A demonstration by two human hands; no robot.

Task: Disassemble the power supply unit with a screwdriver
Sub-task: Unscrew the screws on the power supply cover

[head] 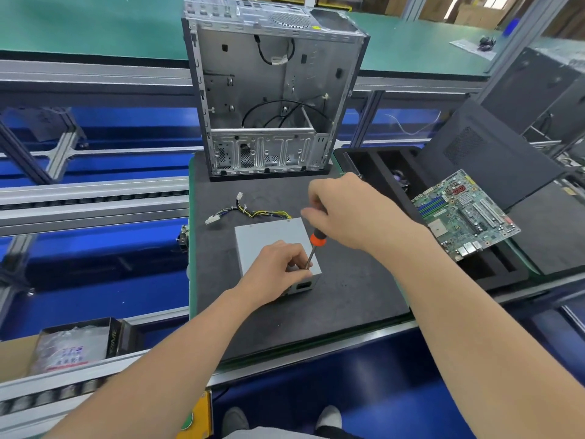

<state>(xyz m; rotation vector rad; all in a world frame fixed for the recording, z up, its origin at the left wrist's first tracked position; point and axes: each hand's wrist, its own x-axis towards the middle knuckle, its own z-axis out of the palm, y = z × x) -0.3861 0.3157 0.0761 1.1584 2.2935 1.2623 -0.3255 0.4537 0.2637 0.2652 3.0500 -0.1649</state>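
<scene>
right grip (351, 213): closed on screwdriver (317, 238) handle
left grip (278, 269): pinching its shaft atop power supply unit (269, 237)
progress: unit still closed, early

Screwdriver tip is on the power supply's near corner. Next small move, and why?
Probably twist the screwdriver with the right hand to start unscrewing: its tip meets the near right corner of the power supply, and the left hand steadies it.

Right grip (351, 213) on orange-collared screwdriver (316, 240), tip at grey power supply unit (269, 236) under left grip (278, 270).
</scene>
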